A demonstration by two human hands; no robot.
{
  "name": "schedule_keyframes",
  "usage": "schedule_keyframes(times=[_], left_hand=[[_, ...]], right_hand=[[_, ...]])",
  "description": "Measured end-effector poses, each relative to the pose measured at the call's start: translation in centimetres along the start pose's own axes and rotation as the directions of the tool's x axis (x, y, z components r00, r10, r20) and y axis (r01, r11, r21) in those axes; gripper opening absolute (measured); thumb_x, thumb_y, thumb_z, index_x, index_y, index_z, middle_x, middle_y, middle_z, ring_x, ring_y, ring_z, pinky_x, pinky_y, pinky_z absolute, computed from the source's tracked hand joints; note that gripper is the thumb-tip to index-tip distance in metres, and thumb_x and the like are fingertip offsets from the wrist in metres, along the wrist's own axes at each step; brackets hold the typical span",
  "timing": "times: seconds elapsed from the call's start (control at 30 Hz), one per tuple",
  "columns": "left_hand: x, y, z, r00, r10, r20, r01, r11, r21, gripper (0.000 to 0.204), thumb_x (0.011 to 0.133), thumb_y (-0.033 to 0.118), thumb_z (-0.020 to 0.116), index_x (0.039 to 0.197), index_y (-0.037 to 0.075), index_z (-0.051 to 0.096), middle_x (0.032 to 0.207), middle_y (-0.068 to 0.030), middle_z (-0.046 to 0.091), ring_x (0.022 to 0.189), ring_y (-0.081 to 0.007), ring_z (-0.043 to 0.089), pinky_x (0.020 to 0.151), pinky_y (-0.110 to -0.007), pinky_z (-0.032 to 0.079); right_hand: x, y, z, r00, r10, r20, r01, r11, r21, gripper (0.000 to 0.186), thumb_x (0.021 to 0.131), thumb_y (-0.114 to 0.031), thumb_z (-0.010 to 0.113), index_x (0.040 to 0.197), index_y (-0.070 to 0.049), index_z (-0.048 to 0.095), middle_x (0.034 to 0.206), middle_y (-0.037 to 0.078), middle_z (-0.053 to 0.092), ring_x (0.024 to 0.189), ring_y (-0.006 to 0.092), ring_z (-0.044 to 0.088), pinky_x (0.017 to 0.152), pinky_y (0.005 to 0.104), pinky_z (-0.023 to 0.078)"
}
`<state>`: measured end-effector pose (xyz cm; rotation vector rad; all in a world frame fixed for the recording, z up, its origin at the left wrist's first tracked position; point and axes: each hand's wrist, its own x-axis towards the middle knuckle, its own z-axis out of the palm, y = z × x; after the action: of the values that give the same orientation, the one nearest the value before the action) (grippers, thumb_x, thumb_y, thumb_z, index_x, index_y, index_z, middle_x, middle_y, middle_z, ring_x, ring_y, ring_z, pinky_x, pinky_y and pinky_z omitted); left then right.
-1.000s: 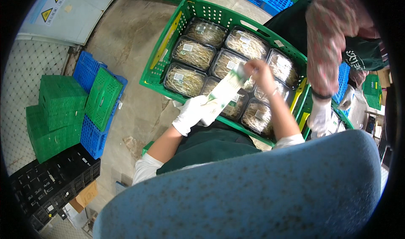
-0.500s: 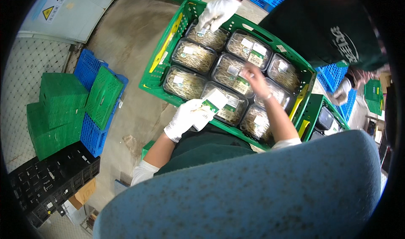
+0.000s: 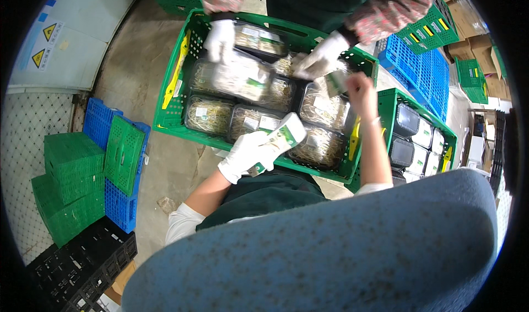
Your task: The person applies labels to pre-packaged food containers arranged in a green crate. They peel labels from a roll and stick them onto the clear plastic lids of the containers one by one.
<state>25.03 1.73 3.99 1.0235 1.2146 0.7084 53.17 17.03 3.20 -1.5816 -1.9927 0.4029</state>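
My gloved left hand [image 3: 248, 152] grips a stack of white-and-green labels [image 3: 284, 135] over the near edge of a green crate [image 3: 168, 122]. The crate holds several clear-lidded packs of pale sprouts [image 3: 206, 113]. My bare right hand [image 3: 361, 94], over the crate's right side, has its fingers pinched on a green-and-white label [image 3: 336, 83], slightly blurred. Across the crate, a co-worker's gloved left-side hand [image 3: 220, 39] handles a blurred pack [image 3: 241, 75] lifted over others; their other gloved hand [image 3: 322, 55] reaches among the packs near my right hand.
A second green crate [image 3: 394, 100] with packed trays stands at right, beside stacked blue pallets [image 3: 421, 75]. Folded green crates [image 3: 71, 163], another blue pallet [image 3: 118, 204] and black crates [image 3: 77, 257] line the left side by a wall and door [image 3: 66, 25]. Cardboard boxes [image 3: 479, 53] stand at back right.
The co-worker has moved to behind the crate, both hands now in it, with a pack raised toward the middle. My right hand has shifted up and right; my left still grips the labels.
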Motion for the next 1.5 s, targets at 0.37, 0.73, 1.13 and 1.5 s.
schedule_keyframes(times=[0.37, 0.73, 1.13, 1.5], left_hand=[[-1.4, 0.1, -2.1, 0.994, -0.096, -0.061, 0.082, 0.974, -0.21, 0.012, 0.078, 0.01, 0.056, 0.078, -0.002, 0.054, 0.069, -0.0091, 0.06, 0.058, -0.0114, 0.057, 0.049, -0.022, 0.045], [-0.9, -0.6, -2.1, 0.997, 0.043, 0.058, -0.066, 0.867, 0.493, 0.022, 0.073, 0.013, 0.063, 0.09, 0.0, 0.058, 0.076, -0.0037, 0.061, 0.064, -0.0117, 0.053, 0.06, -0.025, 0.044], [-1.0, -2.3, 0.2, 0.98, -0.198, 0.018, 0.192, 0.967, 0.17, 0.019, 0.077, 0.019, 0.059, 0.077, 0.001, 0.06, 0.063, -0.0038, 0.056, 0.048, -0.0063, 0.048, 0.038, -0.022, 0.037], [-2.3, -2.4, -1.0, 0.994, 0.079, 0.078, -0.088, 0.989, 0.116, 0.015, 0.078, 0.008, 0.051, 0.089, 0.002, 0.059, 0.077, -0.0054, 0.059, 0.069, -0.0095, 0.053, 0.063, -0.024, 0.044]], right_hand=[[3.9, 10.4, 6.8, 0.985, 0.171, -0.024, -0.141, 0.717, -0.682, 0.052, 0.073, -0.025, 0.056, 0.119, -0.01, 0.035, 0.098, 0.016, 0.048, 0.082, 0.0296, 0.056, 0.066, 0.0383, 0.048], [-9.1, -11.2, 2.4, 0.87, -0.072, 0.489, -0.149, 0.906, 0.397, 0.02, 0.077, -0.016, 0.061, 0.087, -0.002, 0.051, 0.068, 0.011, 0.058, 0.062, 0.0228, 0.058, 0.055, 0.0289, 0.045], [-4.0, 0.7, -1.8, 0.956, 0.036, 0.29, 0.051, 0.956, -0.287, 0.02, 0.073, -0.009, 0.053, 0.091, -0.003, 0.049, 0.089, 0.014, 0.056, 0.081, 0.0293, 0.056, 0.07, 0.0395, 0.046], [-6.6, -0.4, 2.3, 0.901, 0.297, 0.316, -0.119, 0.87, -0.479, 0.079, 0.072, -0.038, 0.061, 0.132, -0.008, 0.02, 0.121, 0.024, 0.039, 0.089, 0.0334, 0.054, 0.076, 0.0379, 0.044]])
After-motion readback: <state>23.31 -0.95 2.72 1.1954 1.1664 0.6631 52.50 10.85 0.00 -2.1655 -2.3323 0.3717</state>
